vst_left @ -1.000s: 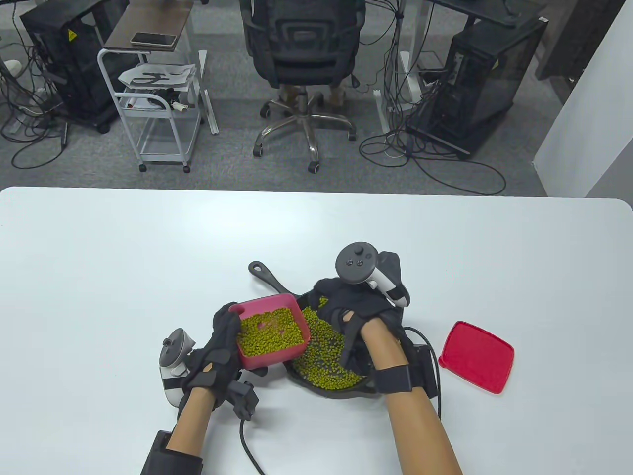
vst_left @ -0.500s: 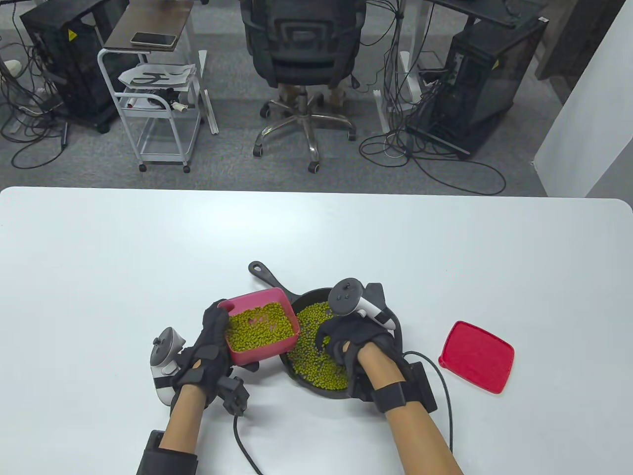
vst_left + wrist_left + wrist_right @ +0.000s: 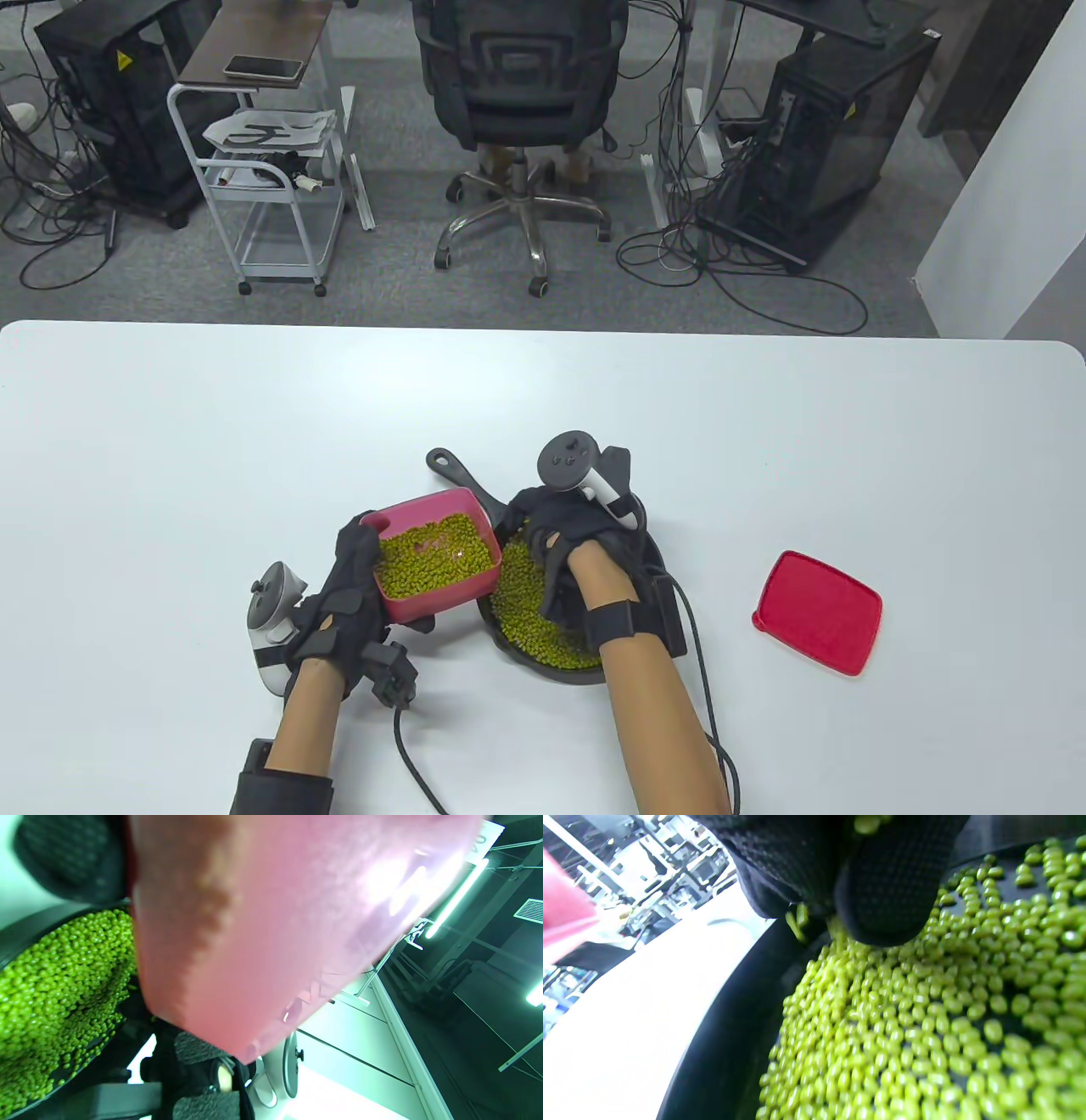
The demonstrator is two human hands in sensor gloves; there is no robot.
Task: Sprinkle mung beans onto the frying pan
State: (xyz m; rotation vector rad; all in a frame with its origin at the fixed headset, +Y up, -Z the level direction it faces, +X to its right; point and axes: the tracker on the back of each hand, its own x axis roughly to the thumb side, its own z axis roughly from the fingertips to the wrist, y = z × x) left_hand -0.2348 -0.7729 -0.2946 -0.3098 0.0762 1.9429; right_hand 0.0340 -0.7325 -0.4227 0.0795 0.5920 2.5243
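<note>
A black frying pan [image 3: 645, 560] with its handle [image 3: 454, 469] pointing far-left sits near the table's front and holds a layer of green mung beans [image 3: 526, 615]. My left hand [image 3: 349, 584] grips a pink-red container [image 3: 434, 550] of mung beans, held just left of the pan over its rim. My right hand [image 3: 528, 519] hovers over the pan's far-left part, fingers pointing down. In the right wrist view its fingertips [image 3: 882, 891] are pinched together just above the beans [image 3: 925, 1005], with a few beans dropping from them. The container's underside [image 3: 275, 921] fills the left wrist view.
The container's red lid [image 3: 816, 611] lies flat on the table to the right of the pan. Glove cables trail off the front edge. The white table [image 3: 254, 424] stretches away on all sides; an office chair and carts stand beyond it.
My right hand dipped toward the near side of the pan, then moved left and farther, over the pan's far-left part. My left hand drifted left with the container.
</note>
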